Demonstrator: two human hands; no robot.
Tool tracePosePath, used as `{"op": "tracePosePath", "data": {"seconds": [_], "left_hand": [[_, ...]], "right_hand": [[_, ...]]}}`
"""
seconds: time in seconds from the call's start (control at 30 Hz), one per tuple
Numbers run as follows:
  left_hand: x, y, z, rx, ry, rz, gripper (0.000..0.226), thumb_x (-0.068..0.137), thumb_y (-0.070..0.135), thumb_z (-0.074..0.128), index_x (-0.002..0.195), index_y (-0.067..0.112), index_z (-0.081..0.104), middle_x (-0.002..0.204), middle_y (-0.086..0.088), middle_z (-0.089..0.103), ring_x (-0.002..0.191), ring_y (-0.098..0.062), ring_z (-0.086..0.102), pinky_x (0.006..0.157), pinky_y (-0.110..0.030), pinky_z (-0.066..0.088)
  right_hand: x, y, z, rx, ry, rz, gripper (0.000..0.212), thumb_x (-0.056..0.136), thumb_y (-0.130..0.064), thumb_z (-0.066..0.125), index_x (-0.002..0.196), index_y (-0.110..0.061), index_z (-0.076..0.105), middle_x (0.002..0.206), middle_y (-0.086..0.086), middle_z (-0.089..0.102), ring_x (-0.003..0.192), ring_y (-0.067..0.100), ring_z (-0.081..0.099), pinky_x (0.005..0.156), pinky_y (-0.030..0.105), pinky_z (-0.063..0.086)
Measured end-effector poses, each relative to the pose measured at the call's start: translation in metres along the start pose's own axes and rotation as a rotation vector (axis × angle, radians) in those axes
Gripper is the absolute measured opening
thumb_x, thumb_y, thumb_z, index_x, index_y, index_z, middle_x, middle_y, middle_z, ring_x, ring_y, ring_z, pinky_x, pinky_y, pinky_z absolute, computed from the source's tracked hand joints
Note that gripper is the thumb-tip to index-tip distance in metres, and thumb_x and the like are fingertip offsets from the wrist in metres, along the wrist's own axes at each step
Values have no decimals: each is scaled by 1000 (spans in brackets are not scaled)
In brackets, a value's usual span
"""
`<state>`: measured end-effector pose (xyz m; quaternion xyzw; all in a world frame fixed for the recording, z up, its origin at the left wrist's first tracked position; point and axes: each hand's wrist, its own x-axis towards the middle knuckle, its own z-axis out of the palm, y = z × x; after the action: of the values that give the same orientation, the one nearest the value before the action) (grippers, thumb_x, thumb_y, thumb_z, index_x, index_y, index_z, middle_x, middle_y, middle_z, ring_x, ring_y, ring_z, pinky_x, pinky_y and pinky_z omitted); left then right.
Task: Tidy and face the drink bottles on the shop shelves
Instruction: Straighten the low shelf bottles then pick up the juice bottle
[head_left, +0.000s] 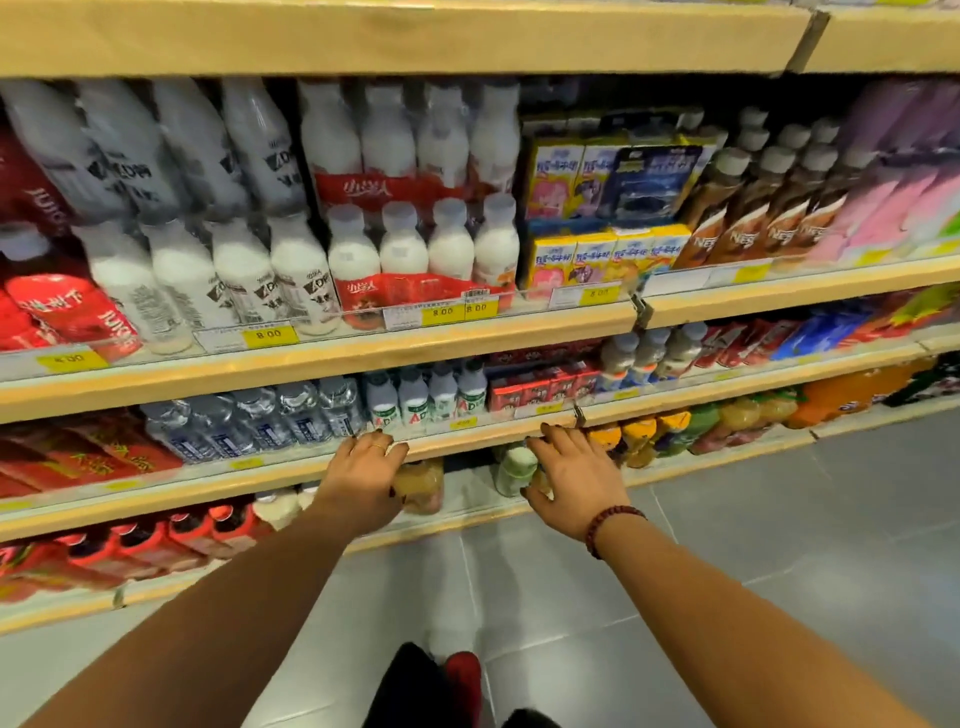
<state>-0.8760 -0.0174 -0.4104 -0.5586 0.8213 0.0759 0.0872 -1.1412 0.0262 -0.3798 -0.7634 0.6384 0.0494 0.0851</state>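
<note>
Both reach low! On the bottom shelf (462, 496), the amber bottle (423, 488) stands upright just right of the left grip (363, 475), thumb touching it; whether it is clasped, I cannot tell. The right grip (574, 475), fingers spread loose, has the pale bottle (514, 470) just to its left.

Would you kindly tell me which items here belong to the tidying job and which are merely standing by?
In the job: left hand, amber bottle, right hand, pale green bottle.
Standing by: yellow cartons, price tag, bead bracelet, floor.
</note>
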Motion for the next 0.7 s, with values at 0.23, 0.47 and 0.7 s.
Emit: {"op": "tracePosePath", "data": {"seconds": [0.23, 0.47, 0.7], "left_hand": [[0, 16, 46, -48, -46, -184, 69, 86, 46, 54, 145, 22, 29, 152, -4, 31, 140, -23, 28, 113, -35, 21], [17, 33, 155, -186, -64, -403, 73, 84, 50, 57, 146, 21, 30, 148, -7, 36, 137, -26, 31, 110, -35, 29], [62, 36, 280, -444, 98, -509, 76, 76, 36, 74, 141, 11, 41, 141, -13, 46, 131, -30, 40, 105, -38, 36]], "right_hand": [[48, 18, 55, 37, -119, -205, 62, 85, -51, 52, 138, -21, 39, 144, 2, 39, 131, 25, 34, 105, 37, 33], [99, 35, 155, 120, -181, -325, 69, 88, -47, 51, 147, -20, 28, 151, 5, 33, 136, 26, 31, 110, 41, 31], [169, 27, 270, 308, -101, -314, 67, 84, -40, 61, 142, -17, 37, 143, 6, 44, 127, 29, 40, 100, 37, 37]]}}
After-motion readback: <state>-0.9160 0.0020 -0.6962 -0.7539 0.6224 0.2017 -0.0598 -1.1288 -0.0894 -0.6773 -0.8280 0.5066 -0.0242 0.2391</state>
